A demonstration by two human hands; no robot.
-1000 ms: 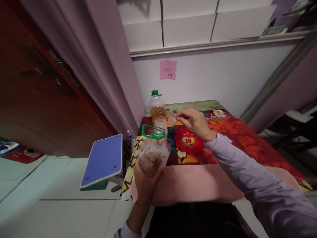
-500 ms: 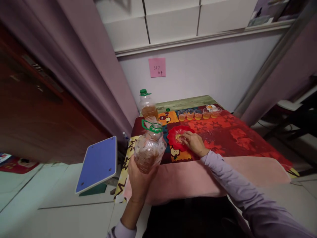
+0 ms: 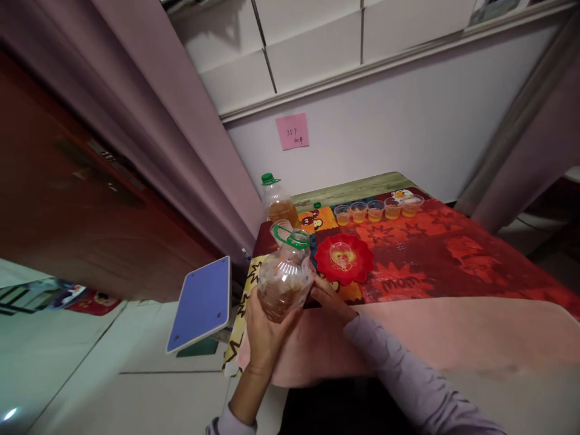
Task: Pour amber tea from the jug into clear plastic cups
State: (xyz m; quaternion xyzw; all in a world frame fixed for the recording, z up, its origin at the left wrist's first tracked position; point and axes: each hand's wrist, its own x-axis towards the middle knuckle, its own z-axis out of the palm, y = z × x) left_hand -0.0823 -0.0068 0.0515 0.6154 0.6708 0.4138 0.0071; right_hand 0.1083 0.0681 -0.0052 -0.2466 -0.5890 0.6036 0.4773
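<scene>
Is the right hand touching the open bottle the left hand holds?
Touching. Head view: right hand fingers meet the bottle side, gripped by the left hand.

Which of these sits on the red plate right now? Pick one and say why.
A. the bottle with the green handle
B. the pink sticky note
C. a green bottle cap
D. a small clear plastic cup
D. A small clear cup stands in the middle of the red plate, while the left hand holds the open bottle off to the plate's left.
</scene>
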